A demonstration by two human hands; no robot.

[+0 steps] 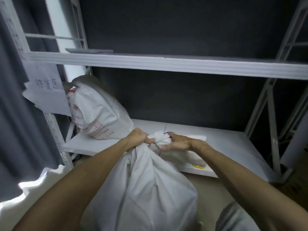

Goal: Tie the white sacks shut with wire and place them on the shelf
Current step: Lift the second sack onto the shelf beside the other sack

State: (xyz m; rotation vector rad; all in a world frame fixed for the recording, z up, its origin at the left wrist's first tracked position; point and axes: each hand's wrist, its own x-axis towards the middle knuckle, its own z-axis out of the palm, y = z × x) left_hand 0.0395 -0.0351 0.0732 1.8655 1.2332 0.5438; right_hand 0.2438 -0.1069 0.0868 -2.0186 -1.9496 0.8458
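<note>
Handwriting on paper sign (46, 85) at left: blurred, unreadable. Wire at gathered neck of white sack (150, 189): hidden under hands. Yellow object (199, 166) mostly covered.

Storeroom: metal shelving (166, 64) (labelled), stacked sacks (100, 112).

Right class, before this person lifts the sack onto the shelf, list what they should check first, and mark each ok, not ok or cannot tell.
1. Left hand clamps the neck of the held sack: ok.
2. Right hand on the bunched top: ok.
3. Wire wrapped and twisted: cannot tell.
4. Free space on the lower shelf right of the printed sack: ok.
5. Held sack off the shelf: ok.
</note>
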